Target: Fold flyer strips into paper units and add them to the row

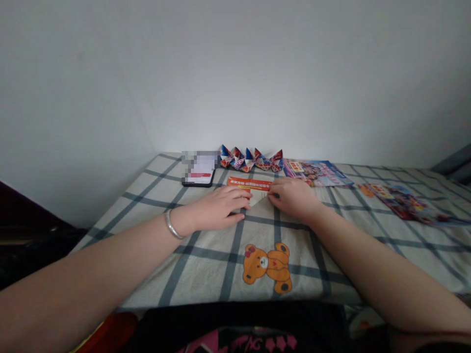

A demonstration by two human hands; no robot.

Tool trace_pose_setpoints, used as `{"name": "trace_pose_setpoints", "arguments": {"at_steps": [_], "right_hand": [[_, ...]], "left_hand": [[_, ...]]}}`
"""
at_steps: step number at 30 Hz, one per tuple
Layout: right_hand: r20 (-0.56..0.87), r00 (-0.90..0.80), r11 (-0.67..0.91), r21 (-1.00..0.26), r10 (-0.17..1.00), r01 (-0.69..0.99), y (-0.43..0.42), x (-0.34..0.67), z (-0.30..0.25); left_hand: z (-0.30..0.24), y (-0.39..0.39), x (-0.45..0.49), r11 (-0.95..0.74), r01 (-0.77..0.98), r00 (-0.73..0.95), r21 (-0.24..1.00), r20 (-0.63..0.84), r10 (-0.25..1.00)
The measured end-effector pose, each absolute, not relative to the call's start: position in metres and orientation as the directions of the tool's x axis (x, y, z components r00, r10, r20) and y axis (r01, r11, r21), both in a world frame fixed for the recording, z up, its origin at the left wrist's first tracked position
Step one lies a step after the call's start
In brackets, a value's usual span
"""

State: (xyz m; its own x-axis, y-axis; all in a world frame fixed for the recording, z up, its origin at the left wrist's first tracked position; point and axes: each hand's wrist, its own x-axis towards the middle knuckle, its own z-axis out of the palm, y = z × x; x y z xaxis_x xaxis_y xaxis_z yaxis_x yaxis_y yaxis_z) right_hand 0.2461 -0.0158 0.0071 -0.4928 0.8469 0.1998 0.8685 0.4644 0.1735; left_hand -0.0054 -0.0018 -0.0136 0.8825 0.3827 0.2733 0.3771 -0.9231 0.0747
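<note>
A printed sheet of paper (253,189) with an orange band lies on the checked cloth (206,260), partly folded. My left hand (217,208) lies flat on its left part, fingers stretched out and pressing down; a silver bangle is on that wrist. My right hand (292,196) rests on the paper's right edge, fingers curled and pressed onto the fold. Behind the paper, by the wall, stands a row of several small folded paper shapes (252,159) in red, blue and white.
A phone (200,171) lies at the back left of the cloth. Printed flyers lie at the back right (316,172) and far right (405,203). A cartoon bear (268,267) is printed on the cloth near me. A white wall rises behind.
</note>
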Motion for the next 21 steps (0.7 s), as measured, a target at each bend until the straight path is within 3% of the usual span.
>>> {"name": "trace_pose_setpoints", "arguments": {"at_steps": [9, 17, 21], "right_hand": [[0.235, -0.345, 0.283, 0.261, 0.909, 0.923, -0.017, 0.246, 0.003], [0.298, -0.379, 0.398, -0.001, 0.876, 0.917, 0.002, 0.260, -0.014], [0.317, -0.463, 0.502, -0.050, 0.828, 0.864, 0.001, 0.258, -0.015]], "left_hand": [[-0.014, -0.002, -0.007, -0.929, 0.359, 0.889, 0.087, 0.270, 0.369], [-0.015, -0.002, -0.009, -0.937, 0.346, 0.894, 0.038, 0.288, 0.342], [-0.015, -0.002, -0.008, -0.934, 0.357, 0.886, 0.019, 0.309, 0.345]]}}
